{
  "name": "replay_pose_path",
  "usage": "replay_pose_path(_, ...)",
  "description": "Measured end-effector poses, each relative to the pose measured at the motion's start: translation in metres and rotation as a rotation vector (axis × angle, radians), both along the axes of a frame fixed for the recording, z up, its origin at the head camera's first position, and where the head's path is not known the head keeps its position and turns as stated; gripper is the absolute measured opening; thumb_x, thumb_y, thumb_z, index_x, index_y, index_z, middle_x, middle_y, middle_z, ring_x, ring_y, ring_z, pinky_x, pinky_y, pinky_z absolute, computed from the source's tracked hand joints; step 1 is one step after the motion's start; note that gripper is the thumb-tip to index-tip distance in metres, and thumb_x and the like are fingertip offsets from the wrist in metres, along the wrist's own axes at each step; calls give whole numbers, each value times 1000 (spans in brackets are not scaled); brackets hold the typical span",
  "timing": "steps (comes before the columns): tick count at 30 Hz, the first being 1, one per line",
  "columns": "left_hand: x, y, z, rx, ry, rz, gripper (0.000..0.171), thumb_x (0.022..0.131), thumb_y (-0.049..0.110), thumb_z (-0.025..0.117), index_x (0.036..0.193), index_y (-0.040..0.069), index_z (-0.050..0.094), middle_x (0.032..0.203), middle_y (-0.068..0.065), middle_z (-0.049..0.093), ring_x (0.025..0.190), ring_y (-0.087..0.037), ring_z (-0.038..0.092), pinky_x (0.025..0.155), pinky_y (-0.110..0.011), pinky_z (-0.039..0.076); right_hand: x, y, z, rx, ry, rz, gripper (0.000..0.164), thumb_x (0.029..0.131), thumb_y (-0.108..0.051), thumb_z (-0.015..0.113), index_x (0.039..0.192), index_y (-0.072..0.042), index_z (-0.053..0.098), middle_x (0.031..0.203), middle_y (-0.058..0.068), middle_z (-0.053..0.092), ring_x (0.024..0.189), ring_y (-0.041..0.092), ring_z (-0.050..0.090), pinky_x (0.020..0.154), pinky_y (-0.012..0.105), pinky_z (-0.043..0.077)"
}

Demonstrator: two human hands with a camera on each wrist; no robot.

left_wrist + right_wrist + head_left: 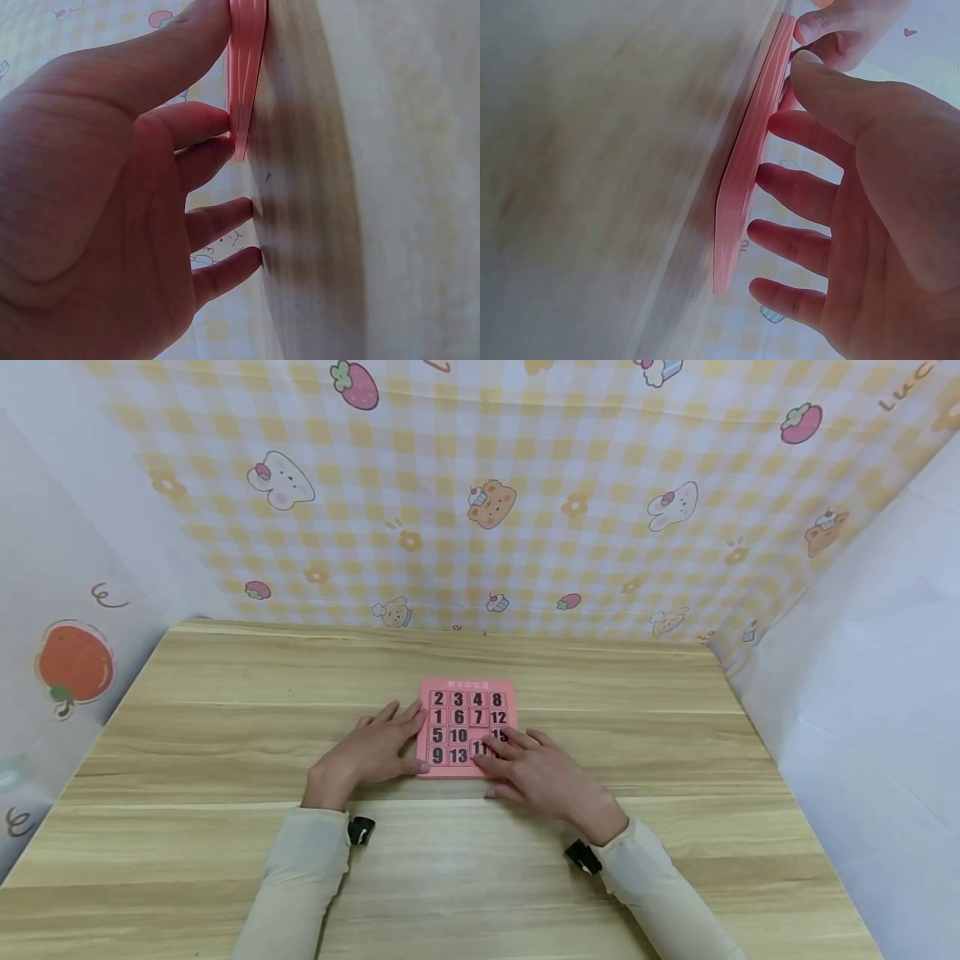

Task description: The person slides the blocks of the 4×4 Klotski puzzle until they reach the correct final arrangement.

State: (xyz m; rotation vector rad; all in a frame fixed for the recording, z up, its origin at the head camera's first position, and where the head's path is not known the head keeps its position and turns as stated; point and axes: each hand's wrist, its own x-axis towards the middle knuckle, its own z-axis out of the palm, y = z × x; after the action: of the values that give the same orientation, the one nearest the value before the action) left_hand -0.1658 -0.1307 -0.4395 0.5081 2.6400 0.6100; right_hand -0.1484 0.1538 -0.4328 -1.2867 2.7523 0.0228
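Note:
A pink number slide puzzle (pixel 450 772) lies flat on the wooden table, its black-numbered tiles in rows. Below the 7 tile (pixel 478 717) there is a gap, and the 11 tile (pixel 478 748) sits slightly higher than the 13 tile (pixel 458 756) beside it. My left hand (pixel 372 750) rests against the puzzle's left edge with thumb and forefingers; its other two fingertips touch the table in the left wrist view. Over the lower right part, my right hand (pixel 546 777) spreads its fingers, a fingertip touching the 11 tile. It hides the bottom right tile.
The wooden table (pixel 645 710) extends around the puzzle on all sides. A yellow checked cloth (pixel 450 468) with cartoon prints hangs behind it, and white cloth sides (pixel 862 635) stand left and right. Dark straps (pixel 361 831) show at both wrists.

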Motion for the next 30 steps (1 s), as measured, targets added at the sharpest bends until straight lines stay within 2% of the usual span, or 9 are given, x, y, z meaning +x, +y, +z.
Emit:
replay_pose_path(14,0,0,0,0,3,-8,86,90,44,69,157,11,25,166,-7,11,152,-41,4,121,-62,10,-4,-3,1,28,-38,-26,52,102,-52,45,147,-27,50,156,6,40,146,35,34,116,57,32)
replay_pose_path(30,0,0,1,1,2,-5,86,90,44,69,157,10,26,166,-7,12,152,-41,4,121,-62,11,-11,-4,0,48,-9,-22,52,102,-53,44,146,-27,51,156,6,41,144,35,37,115,56,34)
